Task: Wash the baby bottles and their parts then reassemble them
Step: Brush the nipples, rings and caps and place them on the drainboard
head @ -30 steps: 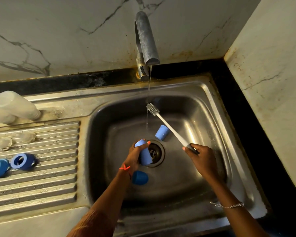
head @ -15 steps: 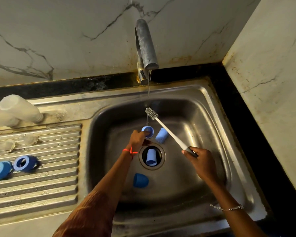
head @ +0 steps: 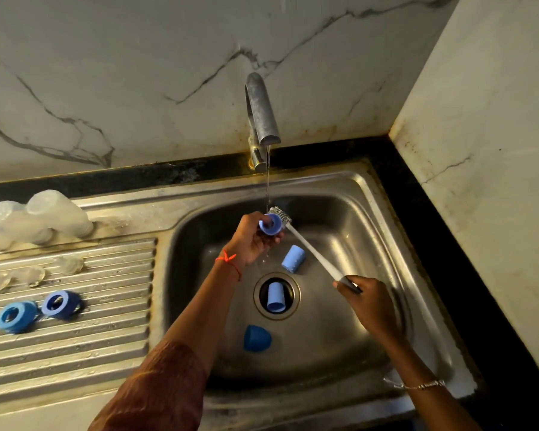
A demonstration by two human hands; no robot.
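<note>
From my remote view, the left hand [head: 249,241] grips a small blue bottle cap [head: 269,224] under the thin stream from the tap [head: 262,113], its open end facing up. The right hand [head: 367,303] grips the handle of a white bottle brush [head: 311,250], whose bristle head sits just beside the cap's rim. I judge this to be the cap-scrubbing step. Next, the bristles need steering into the cap's mouth. Other caps wait in the sink [head: 371,244].
</note>
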